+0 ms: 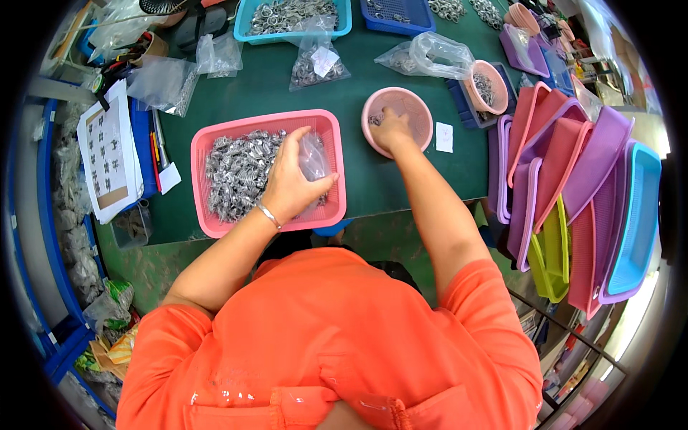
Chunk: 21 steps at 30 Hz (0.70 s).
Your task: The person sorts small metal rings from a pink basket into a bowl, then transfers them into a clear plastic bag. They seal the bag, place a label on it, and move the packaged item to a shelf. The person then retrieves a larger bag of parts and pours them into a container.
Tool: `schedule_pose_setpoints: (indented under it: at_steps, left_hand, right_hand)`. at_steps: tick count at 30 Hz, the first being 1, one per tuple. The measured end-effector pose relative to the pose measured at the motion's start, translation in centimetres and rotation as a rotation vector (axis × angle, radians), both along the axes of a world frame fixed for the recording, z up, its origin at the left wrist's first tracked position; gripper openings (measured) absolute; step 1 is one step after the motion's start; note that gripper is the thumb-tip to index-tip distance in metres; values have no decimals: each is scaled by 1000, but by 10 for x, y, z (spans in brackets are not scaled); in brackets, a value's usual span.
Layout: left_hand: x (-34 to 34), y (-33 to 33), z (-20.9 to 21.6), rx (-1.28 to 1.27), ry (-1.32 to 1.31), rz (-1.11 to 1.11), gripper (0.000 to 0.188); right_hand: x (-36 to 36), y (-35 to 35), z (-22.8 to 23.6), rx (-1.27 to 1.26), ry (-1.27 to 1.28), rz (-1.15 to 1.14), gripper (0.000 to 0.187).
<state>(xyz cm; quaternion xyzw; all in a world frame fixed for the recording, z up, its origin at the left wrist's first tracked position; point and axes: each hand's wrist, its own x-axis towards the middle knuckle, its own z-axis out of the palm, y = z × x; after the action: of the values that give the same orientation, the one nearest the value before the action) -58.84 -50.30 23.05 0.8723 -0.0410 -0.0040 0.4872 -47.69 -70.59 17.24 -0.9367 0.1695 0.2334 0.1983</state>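
A pink rectangular basket [269,120] holds a heap of small silvery metal parts [240,172], with a clear plastic bag [313,156] at its right side. Over that basket is my left hand [292,183], a bracelet at its wrist, thumb and fingers spread wide beside the bag. My right hand [390,130] reaches into a round pink basket [421,118]. Its fingers are curled down at a few small metal pieces [375,120] by the left inner wall; the fingertips are partly hidden.
A small white paper [444,137] lies right of the round basket. Bagged metal parts [319,64], a turquoise basket [344,21] and a blue basket [401,21] stand farther back. Stacked coloured baskets [566,172] crowd the right edge; printed sheets [109,154] lie left.
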Motion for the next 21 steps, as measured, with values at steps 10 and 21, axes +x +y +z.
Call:
schedule_pose_setpoints:
  at_steps: [10,21]
  left_hand:
    - [-2,9,1,-78,56,-13,80]
    - [22,-9,-1,-69,-48,-87,81]
  right_hand:
    - [7,-5,-46,-47,-195,158,35]
    - [10,-37,-14,1523,191,-947,14]
